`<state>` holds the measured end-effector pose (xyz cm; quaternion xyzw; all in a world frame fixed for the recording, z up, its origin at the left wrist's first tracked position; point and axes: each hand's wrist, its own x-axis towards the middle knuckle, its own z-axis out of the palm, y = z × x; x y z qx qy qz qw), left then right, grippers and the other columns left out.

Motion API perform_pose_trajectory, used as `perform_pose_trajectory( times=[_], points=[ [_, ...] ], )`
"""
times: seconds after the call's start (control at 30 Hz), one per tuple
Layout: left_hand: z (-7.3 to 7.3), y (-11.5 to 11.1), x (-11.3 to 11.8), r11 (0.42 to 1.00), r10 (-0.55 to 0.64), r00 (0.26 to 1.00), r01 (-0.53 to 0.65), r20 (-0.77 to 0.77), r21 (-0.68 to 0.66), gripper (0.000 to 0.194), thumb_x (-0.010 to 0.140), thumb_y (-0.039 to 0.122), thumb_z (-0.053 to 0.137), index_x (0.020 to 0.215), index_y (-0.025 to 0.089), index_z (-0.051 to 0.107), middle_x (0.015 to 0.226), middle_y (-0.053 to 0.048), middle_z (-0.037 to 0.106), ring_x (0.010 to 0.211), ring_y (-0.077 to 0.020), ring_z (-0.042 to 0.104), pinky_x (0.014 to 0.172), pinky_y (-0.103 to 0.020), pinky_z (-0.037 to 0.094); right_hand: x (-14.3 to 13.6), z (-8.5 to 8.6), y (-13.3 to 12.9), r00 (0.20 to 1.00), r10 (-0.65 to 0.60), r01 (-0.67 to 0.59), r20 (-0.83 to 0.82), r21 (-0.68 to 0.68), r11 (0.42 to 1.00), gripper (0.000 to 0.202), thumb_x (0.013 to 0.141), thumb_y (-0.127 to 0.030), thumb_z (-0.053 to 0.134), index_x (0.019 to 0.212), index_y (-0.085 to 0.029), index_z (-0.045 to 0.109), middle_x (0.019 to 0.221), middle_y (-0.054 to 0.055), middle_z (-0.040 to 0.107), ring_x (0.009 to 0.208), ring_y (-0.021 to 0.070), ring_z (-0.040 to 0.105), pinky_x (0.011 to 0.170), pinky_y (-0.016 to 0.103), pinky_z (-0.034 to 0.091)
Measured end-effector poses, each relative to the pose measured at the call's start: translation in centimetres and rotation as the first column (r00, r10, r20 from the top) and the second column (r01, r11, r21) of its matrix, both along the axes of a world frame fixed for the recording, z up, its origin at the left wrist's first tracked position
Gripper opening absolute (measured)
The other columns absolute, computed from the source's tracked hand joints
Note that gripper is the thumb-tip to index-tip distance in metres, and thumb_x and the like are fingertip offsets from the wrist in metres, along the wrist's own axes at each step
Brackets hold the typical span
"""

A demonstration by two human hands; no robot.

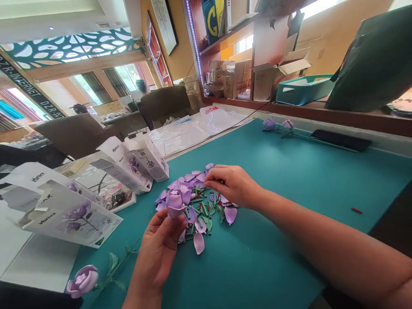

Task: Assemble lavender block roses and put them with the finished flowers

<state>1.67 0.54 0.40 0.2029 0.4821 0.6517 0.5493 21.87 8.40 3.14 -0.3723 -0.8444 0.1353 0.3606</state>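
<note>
My left hand (164,240) is closed around the base of a partly built purple toy rose (175,202), holding it upright over the near side of a heap of parts. Over the far right of that heap hovers my right hand (230,182), thumb and fingertips pinched together; whatever lies between them is too small or hidden to name. Loose purple petals (199,243), green stem pieces (202,209) and leaves (207,225) make up the heap, with a few small red bits among them. Part of the pile is covered by my hands.
A finished purple rose (82,281) with a leafy stem lies at the lower left. White printed boxes (77,214) stand along the left. Two more roses (269,124) and a black phone-like object (341,140) lie at the back. One red piece (356,210) rests on the green mat (289,249).
</note>
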Motion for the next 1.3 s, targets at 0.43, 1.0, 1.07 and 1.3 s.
perform_pose_trajectory(
  times=[0.43,1.0,1.07,1.3],
  points=[
    [1.2,-0.1,-0.6,0.999,0.033,0.999,-0.033,0.034,0.019,0.03,0.088,0.005,0.044,0.079,0.014,0.071,0.077,-0.004,0.074,0.051,-0.0089,0.065,0.052,-0.02,0.059,2.8,-1.0,2.3,0.679,0.169,0.058,0.715,-0.281,0.958,0.035,0.067,-0.028,0.069,0.101,-0.022,0.066,0.09,0.006,0.069,0.08,0.0202,0.062,0.054,0.024,0.032],
    [1.2,-0.2,-0.7,0.999,-0.003,0.997,0.001,0.071,0.034,0.03,0.09,0.008,0.043,0.082,0.014,0.071,0.081,-0.006,0.074,0.053,-0.0083,0.065,0.054,-0.02,0.059,0.5,-2.1,1.5,0.7,0.332,-0.189,0.632,-0.285,0.94,0.007,0.07,-0.011,0.065,0.072,-0.018,0.066,0.084,0.003,0.061,0.067,0.0115,0.05,0.05,0.022,0.025],
    [0.9,-0.3,-0.9,0.999,-0.016,0.997,0.013,0.077,0.042,0.028,0.09,0.008,0.044,0.084,0.013,0.071,0.083,-0.006,0.074,0.056,-0.0087,0.066,0.057,-0.021,0.059,0.4,-1.8,1.4,0.793,0.336,-0.218,0.509,-0.278,0.936,0.006,0.073,-0.012,0.062,0.072,-0.017,0.064,0.084,0.002,0.06,0.069,0.0114,0.05,0.053,0.022,0.029],
    [0.6,-0.3,-0.9,0.997,-0.053,0.992,0.047,0.118,0.057,0.016,0.085,0.008,0.054,0.086,0.014,0.069,0.093,-0.008,0.074,0.064,-0.0107,0.069,0.063,-0.023,0.06,-0.8,-0.6,-0.4,0.959,0.28,-0.26,0.04,-0.263,0.929,0.017,0.078,-0.008,0.055,0.093,-0.016,0.059,0.072,-0.002,0.058,0.064,0.0098,0.049,0.059,0.021,0.036]
  ],
)
